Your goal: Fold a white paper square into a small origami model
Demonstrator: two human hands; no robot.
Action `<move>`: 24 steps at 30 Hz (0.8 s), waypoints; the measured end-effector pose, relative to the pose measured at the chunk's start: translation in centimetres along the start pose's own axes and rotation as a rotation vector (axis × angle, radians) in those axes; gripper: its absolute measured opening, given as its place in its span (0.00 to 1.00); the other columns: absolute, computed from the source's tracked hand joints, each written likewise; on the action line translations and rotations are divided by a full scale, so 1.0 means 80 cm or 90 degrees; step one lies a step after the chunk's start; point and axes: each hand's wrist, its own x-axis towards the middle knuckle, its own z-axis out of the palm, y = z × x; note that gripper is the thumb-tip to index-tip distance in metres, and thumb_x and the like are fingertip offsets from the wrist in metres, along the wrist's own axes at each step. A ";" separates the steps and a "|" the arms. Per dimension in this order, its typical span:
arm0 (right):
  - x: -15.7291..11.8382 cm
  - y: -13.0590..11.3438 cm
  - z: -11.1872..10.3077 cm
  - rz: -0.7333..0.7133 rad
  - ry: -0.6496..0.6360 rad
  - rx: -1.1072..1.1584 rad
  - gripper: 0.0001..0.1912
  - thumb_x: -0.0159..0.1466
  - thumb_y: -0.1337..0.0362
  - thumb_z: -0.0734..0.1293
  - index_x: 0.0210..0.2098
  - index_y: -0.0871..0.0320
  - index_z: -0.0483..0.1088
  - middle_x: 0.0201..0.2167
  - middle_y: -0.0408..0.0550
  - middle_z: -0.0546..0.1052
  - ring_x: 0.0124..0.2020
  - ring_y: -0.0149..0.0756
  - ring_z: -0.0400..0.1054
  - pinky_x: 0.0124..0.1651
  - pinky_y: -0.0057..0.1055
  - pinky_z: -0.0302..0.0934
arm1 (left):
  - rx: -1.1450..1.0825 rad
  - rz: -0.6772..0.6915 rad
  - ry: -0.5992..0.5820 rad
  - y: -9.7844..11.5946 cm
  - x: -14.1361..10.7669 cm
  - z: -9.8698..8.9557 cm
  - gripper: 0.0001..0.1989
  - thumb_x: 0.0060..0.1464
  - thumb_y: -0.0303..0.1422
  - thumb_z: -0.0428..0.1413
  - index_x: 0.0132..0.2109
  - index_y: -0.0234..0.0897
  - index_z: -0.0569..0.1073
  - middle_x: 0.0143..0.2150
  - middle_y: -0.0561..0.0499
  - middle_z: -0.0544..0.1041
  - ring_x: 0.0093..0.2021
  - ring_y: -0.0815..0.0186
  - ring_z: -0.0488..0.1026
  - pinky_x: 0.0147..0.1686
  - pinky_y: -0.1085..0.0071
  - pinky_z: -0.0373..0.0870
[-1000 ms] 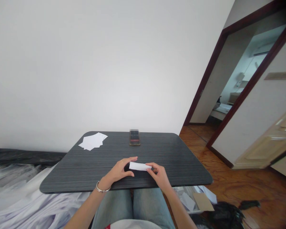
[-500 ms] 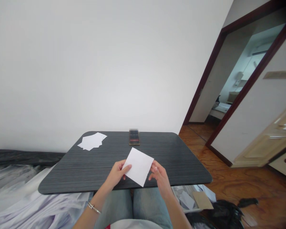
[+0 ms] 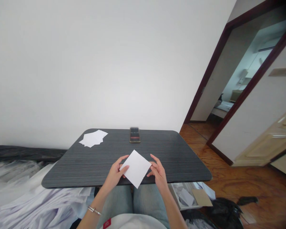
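White paper [image 3: 135,168] is held as a single, nearly square sheet, turned corner-forward over the near edge of the dark wood-grain table [image 3: 171,159]. Its lowest corner is seen past that edge, above the person's lap; whether the sheet is resting on the table or lifted slightly cannot be told.

The hands are kept apart, one at each side of the sheet, and are not clamped together on it. The left hand [image 3: 114,174] grips the sheet's left side, with the thumb [image 3: 125,167] laid across its upper face. The right hand [image 3: 158,173] is placed beside the right corner with its fingers spread. Its fingertips [image 3: 150,164] appear to meet the edge, but a firm hold cannot be confirmed.

The sheet is judged to be very light, thin and floppy, and easily creased. It is probably best taken by two opposite edges between thumb and finger pads, so that sagging is limited.

On the far left of the table, loose white paper slips [image 3: 92,138] are fanned out, and a phone [image 3: 134,135] with a blurred face is placed at the far edge. Below the table's right side, an open box of paper scraps [image 3: 182,197], a piece of kraft card [image 3: 202,197] and a black plastic bag [image 3: 225,213] are seen. White fabric [image 3: 33,200] is heaped left of the table.
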 end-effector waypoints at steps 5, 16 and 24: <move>0.013 0.003 -0.007 0.026 -0.117 -0.033 0.12 0.54 0.68 0.62 0.37 0.58 0.71 0.28 0.45 0.74 0.27 0.31 0.66 0.26 0.27 0.63 | 0.002 0.018 0.004 -0.006 0.006 -0.005 0.33 0.48 0.37 0.54 0.59 0.31 0.53 0.16 0.60 0.63 0.18 0.74 0.59 0.19 0.79 0.57; 0.012 0.003 -0.009 0.039 -0.059 -0.057 0.10 0.51 0.66 0.67 0.34 0.59 0.73 0.26 0.46 0.77 0.26 0.33 0.68 0.27 0.28 0.61 | -0.115 0.054 -0.017 -0.018 0.002 -0.019 0.25 0.29 0.27 0.65 0.41 0.34 0.72 0.36 0.49 0.73 0.33 0.65 0.70 0.32 0.72 0.67; 0.011 0.002 -0.008 0.050 -0.030 -0.039 0.10 0.48 0.66 0.69 0.31 0.59 0.73 0.26 0.46 0.78 0.26 0.35 0.69 0.28 0.29 0.62 | -0.057 0.009 -0.037 -0.019 0.003 -0.019 0.22 0.28 0.26 0.65 0.37 0.33 0.73 0.35 0.49 0.75 0.35 0.63 0.71 0.37 0.68 0.68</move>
